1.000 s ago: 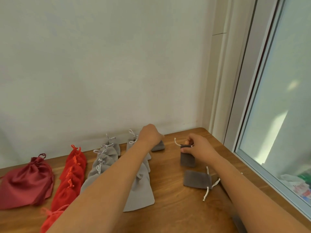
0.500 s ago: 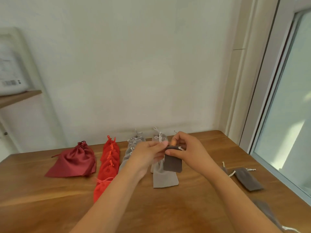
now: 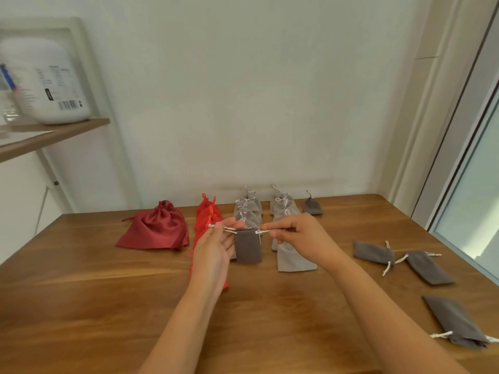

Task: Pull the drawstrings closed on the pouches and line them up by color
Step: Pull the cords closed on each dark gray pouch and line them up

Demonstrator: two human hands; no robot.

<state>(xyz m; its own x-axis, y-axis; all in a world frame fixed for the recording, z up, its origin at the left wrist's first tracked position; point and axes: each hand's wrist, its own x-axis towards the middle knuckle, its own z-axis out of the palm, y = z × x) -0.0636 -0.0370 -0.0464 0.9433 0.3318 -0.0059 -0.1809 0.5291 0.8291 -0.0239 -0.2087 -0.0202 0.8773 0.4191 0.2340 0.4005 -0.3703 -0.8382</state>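
Your hands have spread apart since a moment ago: left hand [image 3: 216, 245] at nine o'clock, right hand [image 3: 295, 234] at three, fingers pinched on the cords, dark grey pouch [image 3: 248, 245] hanging between above the table [image 3: 108, 306], ready to cinch.

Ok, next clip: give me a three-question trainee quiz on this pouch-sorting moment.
1. True or false: the dark grey pouch is held by its drawstrings, one in each hand.
2. How many dark grey pouches lie unsorted on the table to the person's right?
3. Which lies leftmost? A) maroon pouch B) light grey rows C) bright red row

Key: 1 true: left hand and right hand each pinch a cord. 2 three. 3 A.
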